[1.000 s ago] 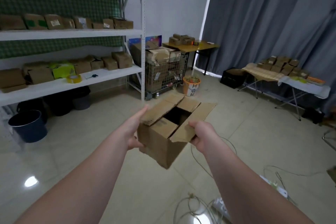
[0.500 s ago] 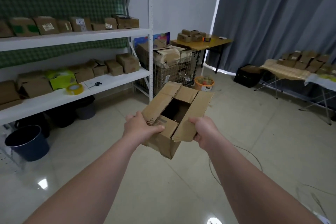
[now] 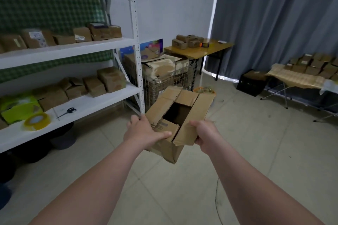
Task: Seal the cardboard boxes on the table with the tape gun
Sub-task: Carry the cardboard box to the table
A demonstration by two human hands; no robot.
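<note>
My left hand (image 3: 144, 132) has clamped onto the box (image 3: 198, 109) mid-frame, right hand (image 3: 204, 133) gripping too; I'd fold the flaps flat.

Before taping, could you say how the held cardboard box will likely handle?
The cardboard box seems light: the left hand and right hand hold it aloft. Its unsealed flaps will probably flop, and the torn near edge may crumple.
</note>
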